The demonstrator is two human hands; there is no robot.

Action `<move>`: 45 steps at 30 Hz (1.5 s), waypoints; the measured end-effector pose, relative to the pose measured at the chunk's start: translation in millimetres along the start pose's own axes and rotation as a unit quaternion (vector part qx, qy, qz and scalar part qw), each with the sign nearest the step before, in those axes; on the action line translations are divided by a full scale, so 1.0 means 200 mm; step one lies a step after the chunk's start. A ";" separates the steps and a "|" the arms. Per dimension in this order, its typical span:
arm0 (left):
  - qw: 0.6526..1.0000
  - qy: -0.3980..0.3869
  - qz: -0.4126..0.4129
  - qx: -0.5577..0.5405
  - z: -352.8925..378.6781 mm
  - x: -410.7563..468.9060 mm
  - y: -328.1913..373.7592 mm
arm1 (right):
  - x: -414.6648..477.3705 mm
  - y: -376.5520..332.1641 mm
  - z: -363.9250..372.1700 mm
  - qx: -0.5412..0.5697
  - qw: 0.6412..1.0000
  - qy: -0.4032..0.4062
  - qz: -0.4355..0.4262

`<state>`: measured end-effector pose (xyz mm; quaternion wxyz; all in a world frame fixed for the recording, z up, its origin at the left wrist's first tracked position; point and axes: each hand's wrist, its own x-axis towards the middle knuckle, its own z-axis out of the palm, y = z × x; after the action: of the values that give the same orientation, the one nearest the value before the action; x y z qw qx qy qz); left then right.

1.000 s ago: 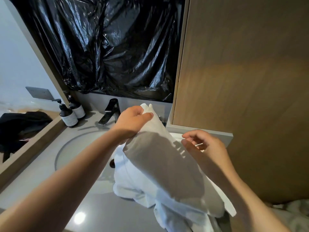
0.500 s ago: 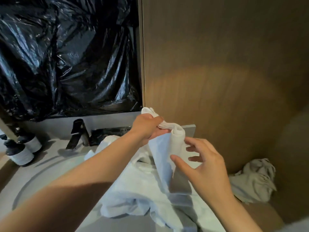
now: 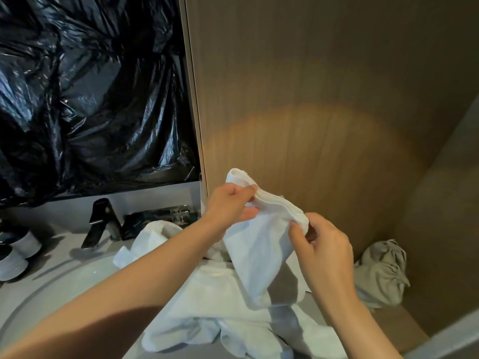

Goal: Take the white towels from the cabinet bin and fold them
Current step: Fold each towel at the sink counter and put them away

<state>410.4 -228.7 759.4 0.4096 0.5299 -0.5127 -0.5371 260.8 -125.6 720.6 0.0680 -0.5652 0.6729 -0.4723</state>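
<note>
Over the heaped towels [image 3: 207, 301] by the sink [image 3: 72, 283], the left hand [image 3: 228, 203] pinches one end of the bunched top edge of a white towel [image 3: 259, 255], the right hand [image 3: 324, 244] the other. Soft, light and limp, it probably handles best by its corners.

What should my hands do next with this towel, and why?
Probably pull both apart to stretch the top edge straight. The left hand and right hand each pinch the towel at that edge, which is bunched between them, while the rest hangs crumpled over the pile.
</note>
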 end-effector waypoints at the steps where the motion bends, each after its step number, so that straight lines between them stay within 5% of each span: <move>1: 0.998 0.021 0.037 0.054 -0.03 0.01 -0.03 | 0.02 0.01 -0.01 0.017 1.000 -0.008 -0.003; 4: 0.957 0.094 0.163 0.220 -0.13 0.04 -0.11 | 0.07 0.03 -0.06 0.053 0.998 -0.035 -0.027; 6: 0.960 0.042 0.147 0.236 -0.17 0.08 -0.15 | 0.12 0.04 -0.09 0.063 0.995 -0.053 -0.047; 11: 0.987 -0.130 0.013 0.090 -0.08 0.19 -0.12 | 0.22 0.05 -0.16 0.073 0.991 -0.081 -0.082; 15: 0.982 -0.185 -0.035 0.000 0.00 0.24 -0.09 | 0.29 0.07 -0.21 0.097 0.989 -0.081 -0.080; 26: 0.983 -0.152 0.086 -0.054 0.12 0.10 0.21 | 0.40 -0.02 -0.31 0.184 0.980 0.071 -0.011; 45: 0.915 -0.216 0.341 0.014 0.72 -0.28 1.01 | 0.64 -0.10 -1.40 0.038 0.956 0.287 -0.049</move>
<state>253.1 -185.6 954.4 0.4401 0.1997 -0.7456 -0.4589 55.2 -72.4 944.5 -0.1302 -0.4348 0.6175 -0.6425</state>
